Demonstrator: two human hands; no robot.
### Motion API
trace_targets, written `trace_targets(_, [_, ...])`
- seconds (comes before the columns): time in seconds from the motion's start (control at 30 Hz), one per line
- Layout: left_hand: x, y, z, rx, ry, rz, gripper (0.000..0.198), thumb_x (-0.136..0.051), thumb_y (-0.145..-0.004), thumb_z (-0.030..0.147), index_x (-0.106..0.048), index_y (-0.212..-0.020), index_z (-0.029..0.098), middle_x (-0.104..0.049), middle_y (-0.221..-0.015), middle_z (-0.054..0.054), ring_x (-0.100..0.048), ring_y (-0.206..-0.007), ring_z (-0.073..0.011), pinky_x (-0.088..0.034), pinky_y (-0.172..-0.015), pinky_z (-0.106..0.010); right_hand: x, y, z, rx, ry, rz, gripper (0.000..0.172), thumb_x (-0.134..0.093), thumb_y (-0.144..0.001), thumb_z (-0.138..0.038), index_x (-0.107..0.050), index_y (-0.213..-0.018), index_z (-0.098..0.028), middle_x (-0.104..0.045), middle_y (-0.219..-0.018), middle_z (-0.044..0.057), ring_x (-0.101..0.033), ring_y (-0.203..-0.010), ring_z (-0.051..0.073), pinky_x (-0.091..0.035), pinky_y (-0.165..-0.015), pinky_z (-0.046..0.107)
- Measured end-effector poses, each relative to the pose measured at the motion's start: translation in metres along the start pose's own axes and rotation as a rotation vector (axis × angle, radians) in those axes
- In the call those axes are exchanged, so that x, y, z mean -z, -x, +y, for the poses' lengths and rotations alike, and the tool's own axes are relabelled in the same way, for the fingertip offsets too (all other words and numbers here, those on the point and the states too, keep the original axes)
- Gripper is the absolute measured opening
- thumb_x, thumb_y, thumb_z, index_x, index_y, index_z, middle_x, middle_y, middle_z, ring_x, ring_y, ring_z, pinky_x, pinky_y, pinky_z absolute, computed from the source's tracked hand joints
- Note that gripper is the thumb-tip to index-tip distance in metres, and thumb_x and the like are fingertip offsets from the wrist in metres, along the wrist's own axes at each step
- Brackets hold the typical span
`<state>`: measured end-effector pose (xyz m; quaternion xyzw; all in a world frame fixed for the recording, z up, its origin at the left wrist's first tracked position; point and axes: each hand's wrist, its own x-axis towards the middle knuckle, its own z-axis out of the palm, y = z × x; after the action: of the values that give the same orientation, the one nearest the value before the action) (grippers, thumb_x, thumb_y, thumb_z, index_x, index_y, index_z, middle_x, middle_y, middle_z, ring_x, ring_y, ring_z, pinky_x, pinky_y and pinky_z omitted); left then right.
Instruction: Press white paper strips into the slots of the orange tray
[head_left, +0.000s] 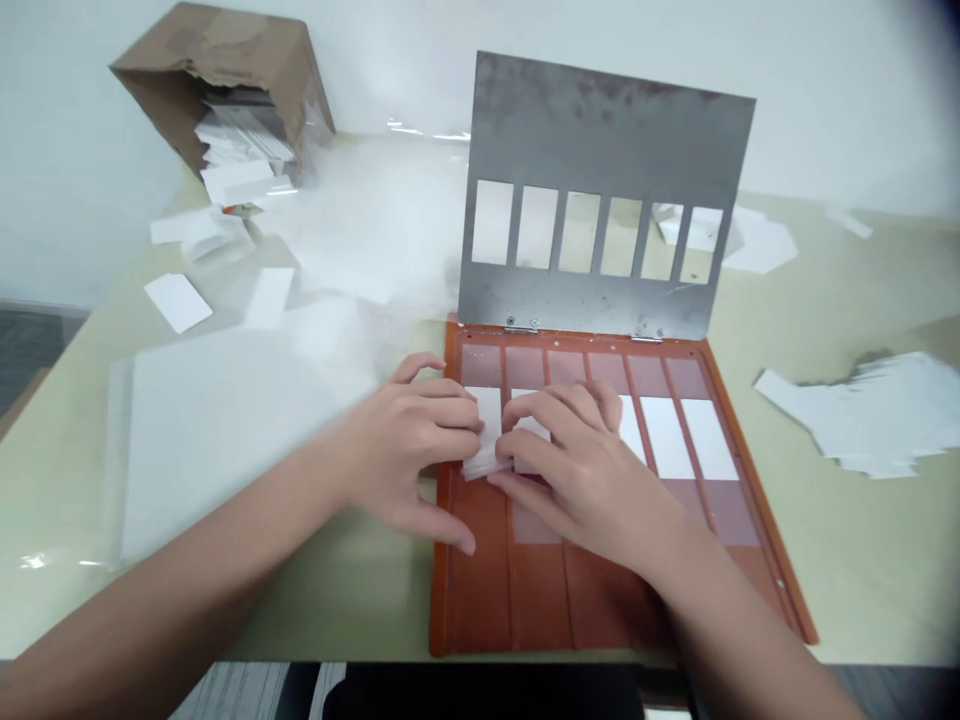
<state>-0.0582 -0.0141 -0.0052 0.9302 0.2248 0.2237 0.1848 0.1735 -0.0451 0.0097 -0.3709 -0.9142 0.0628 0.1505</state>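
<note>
A reddish-brown jig (472,600) with parallel slots lies in front of me, its hinged metal plate (600,130) with several rectangular windows standing raised at the back. White cards (667,440) sit in the slots over clear film strips (731,510). My left hand (412,440) reaches over the jig's left edge, fingertips on the white card (484,425) in the leftmost slot and thumb spread away. From the right, my right hand (592,465) has its thumb and curled fingers at that card's lower right edge. It partly covers the cards in the middle slots.
A torn cardboard box (247,40) holding white cards lies on its side at the back left. Loose cards (178,302) and clear plastic sheets (225,430) spread over the table's left side. A fanned pile of white cards (885,415) lies on the right.
</note>
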Motion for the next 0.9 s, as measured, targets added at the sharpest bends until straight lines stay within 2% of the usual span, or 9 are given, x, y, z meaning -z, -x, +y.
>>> trace_targets(0.1, [-0.003, 0.000, 0.000, 0.036, 0.002, 0.024, 0.042, -0.066, -0.082, 0.063, -0.062, -0.075, 0.022, -0.073, -0.083, -0.001, -0.066, -0.088, -0.0211, -0.033, -0.095, -0.040, -0.002, -0.002, 0.002, -0.007, 0.022, 0.042, 0.017, -0.052, -0.098, -0.029, -0.063, -0.086, -0.024, -0.065, -0.107, 0.005, -0.053, -0.100, 0.024, -0.032, -0.090, 0.045])
trace_targets(0.2, [-0.006, -0.002, 0.000, 0.054, -0.023, 0.072, 0.029, -0.063, -0.090, 0.044, -0.062, -0.071, 0.022, -0.074, -0.081, 0.001, -0.068, -0.088, -0.0184, -0.034, -0.095, -0.038, -0.004, -0.004, 0.003, -0.026, 0.027, 0.059, 0.021, -0.049, -0.100, -0.031, -0.064, -0.088, -0.023, -0.067, -0.105, 0.005, -0.054, -0.097, 0.022, -0.031, -0.089, 0.045])
trace_targets(0.3, [-0.008, -0.002, -0.001, 0.050, -0.042, 0.117, 0.023, -0.062, -0.091, 0.032, -0.063, -0.071, 0.022, -0.075, -0.081, 0.003, -0.069, -0.087, -0.0171, -0.035, -0.093, -0.036, -0.004, -0.005, 0.004, -0.056, -0.002, 0.069, 0.023, -0.047, -0.102, -0.035, -0.064, -0.091, -0.022, -0.069, -0.104, 0.003, -0.056, -0.095, 0.020, -0.029, -0.092, 0.044])
trace_targets(0.47, [-0.009, -0.002, -0.002, 0.037, -0.030, 0.150, 0.019, -0.064, -0.088, 0.027, -0.064, -0.070, 0.022, -0.075, -0.079, 0.004, -0.070, -0.086, -0.0168, -0.036, -0.091, -0.037, 0.000, -0.004, 0.006, -0.049, -0.144, 0.091, 0.040, -0.048, -0.096, -0.059, -0.063, -0.100, -0.022, -0.070, -0.104, 0.005, -0.059, -0.096, 0.021, -0.029, -0.092, 0.044])
trace_targets(0.5, [-0.009, -0.002, -0.002, 0.038, -0.030, 0.150, 0.019, -0.064, -0.088, 0.027, -0.064, -0.070, 0.022, -0.075, -0.079, 0.004, -0.070, -0.087, -0.0169, -0.036, -0.091, -0.036, 0.001, -0.005, 0.006, -0.040, -0.153, 0.103, 0.040, -0.050, -0.095, -0.060, -0.063, -0.100, -0.022, -0.070, -0.103, 0.005, -0.059, -0.096, 0.021, -0.029, -0.092, 0.044])
trace_targets(0.6, [-0.010, -0.003, -0.002, 0.042, -0.030, 0.158, 0.017, -0.064, -0.089, 0.026, -0.065, -0.072, 0.022, -0.075, -0.079, 0.004, -0.070, -0.088, -0.0166, -0.037, -0.092, -0.036, -0.002, -0.007, 0.005, -0.041, -0.089, 0.135, 0.020, -0.052, -0.100, -0.037, -0.063, -0.092, -0.022, -0.072, -0.098, 0.001, -0.062, -0.092, 0.018, -0.027, -0.094, 0.042])
trace_targets(0.67, [-0.010, -0.003, -0.002, 0.048, -0.027, 0.167, 0.018, -0.065, -0.088, 0.026, -0.064, -0.070, 0.021, -0.075, -0.078, 0.003, -0.071, -0.087, -0.0165, -0.038, -0.092, -0.036, -0.005, -0.008, 0.004, -0.048, -0.028, 0.160, 0.017, -0.051, -0.100, -0.023, -0.063, -0.089, -0.021, -0.074, -0.098, 0.000, -0.063, -0.092, 0.016, -0.025, -0.096, 0.041])
trace_targets(0.8, [-0.011, -0.001, -0.002, 0.069, -0.011, 0.186, 0.024, -0.070, -0.085, 0.029, -0.058, -0.067, 0.019, -0.074, -0.077, 0.003, -0.071, -0.084, -0.0155, -0.040, -0.093, -0.034, -0.012, -0.011, 0.004, -0.021, 0.083, 0.212, 0.017, -0.051, -0.100, -0.022, -0.063, -0.087, -0.021, -0.077, -0.102, -0.001, -0.065, -0.102, 0.017, -0.021, -0.101, 0.039])
trace_targets(0.9, [-0.010, 0.000, -0.002, 0.087, -0.011, 0.212, 0.030, -0.076, -0.080, 0.031, -0.053, -0.066, 0.019, -0.075, -0.085, 0.001, -0.069, -0.078, -0.0135, -0.040, -0.098, -0.035, -0.016, -0.012, 0.003, -0.010, 0.165, 0.237, 0.016, -0.054, -0.099, -0.020, -0.062, -0.085, -0.022, -0.078, -0.095, -0.004, -0.066, -0.104, 0.017, -0.021, -0.102, 0.037])
